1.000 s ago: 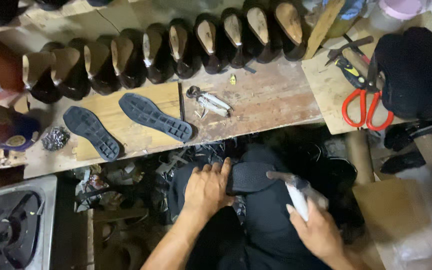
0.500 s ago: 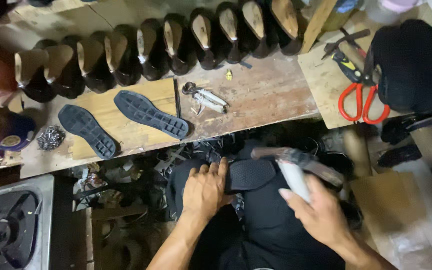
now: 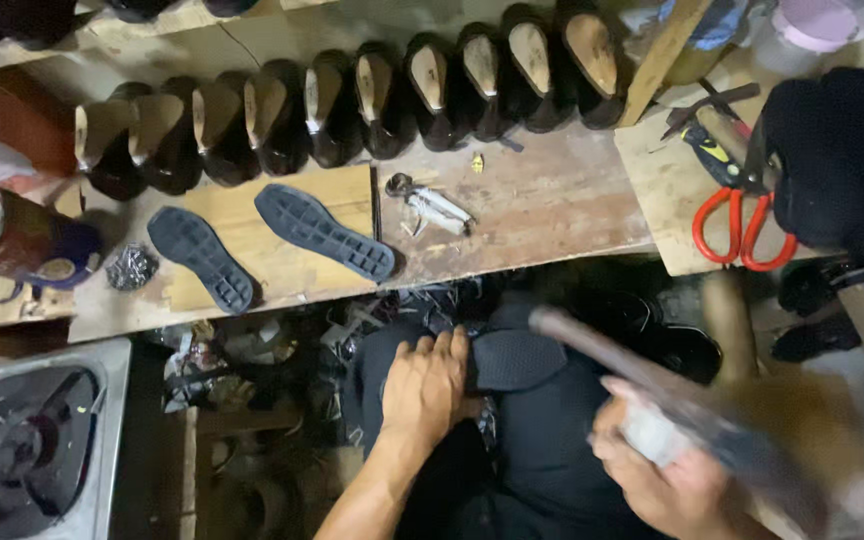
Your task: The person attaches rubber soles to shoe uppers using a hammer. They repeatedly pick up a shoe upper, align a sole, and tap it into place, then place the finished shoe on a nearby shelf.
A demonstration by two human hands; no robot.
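Your right hand [image 3: 667,470] has swung up since half a sec ago — the hammer [image 3: 652,385] it's wrapped around is now a long motion-blurred streak crossing over the shoe [image 3: 512,360] on your lap, where before it sat lower w/ the pale handle showing. Looks to me like you're mid-stroke, pounding the sole down.

Left hand [image 3: 427,385] hasn't budged: palm flat, fingers together, pressing the shoe's left side, touching it.

Materials, all relative to the shoe:
- shoe itself: dark, matte, fine grid texture on the sole
- two loose rubber soles [image 3: 322,230] up-left on the plank, black, studded tread
- row of black uppers on pale wooden lasts [image 3: 352,95] further up, glossy-ish
- red-handled scissors [image 3: 742,225] up-right, next to a dark fabric lump
- small metal tool [image 3: 427,205] straight up — shiny, can't tell what it is exactly
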